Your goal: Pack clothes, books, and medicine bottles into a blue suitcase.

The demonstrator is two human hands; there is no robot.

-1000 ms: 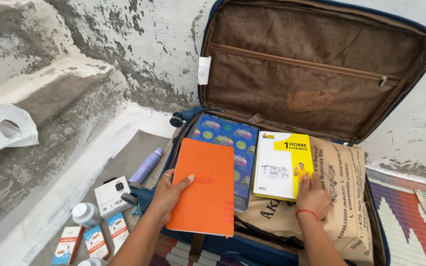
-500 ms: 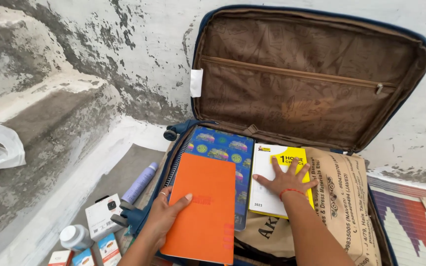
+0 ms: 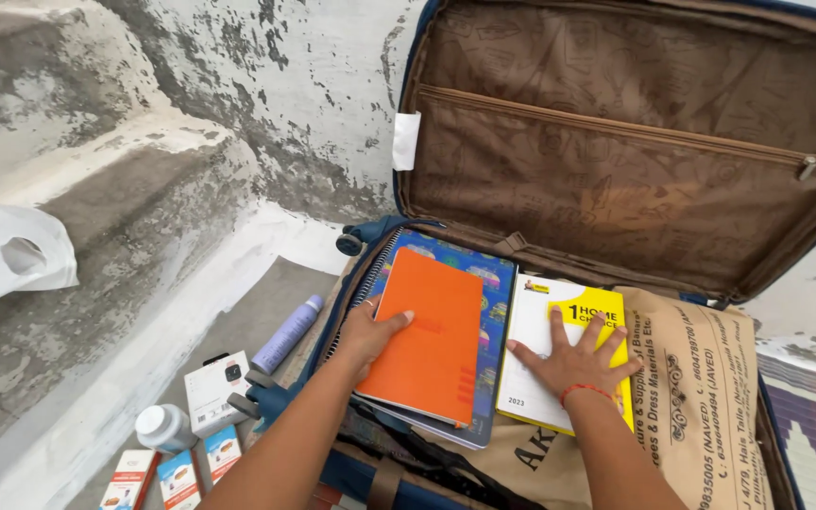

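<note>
One view only, head camera. Orange notebook point(image 3: 424, 338) now laid flat on blue spiral notebook point(image 3: 472, 283) inside open suitcase point(image 3: 616, 142); a second ago it was held lower, overhanging suitcase front edge. Stacking judged nearly done. Left hand point(image 3: 367, 332) gripped on orange notebook's left edge, thumb on cover. Right hand point(image 3: 576, 359) spread flat, fingers splayed, pressed on yellow-and-white booklet point(image 3: 531, 349), nothing grasped. Orange notebook's long axis pointed toward raised lid, slightly tilted right.

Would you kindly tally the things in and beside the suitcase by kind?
Books and notebooks: 3 (orange notebook, patterned spiral notebook, yellow-and-white book)
Small boxes: 4
White bottle: 1
Lavender spray can: 1
Printed brown bag: 1
Total: 10
</note>
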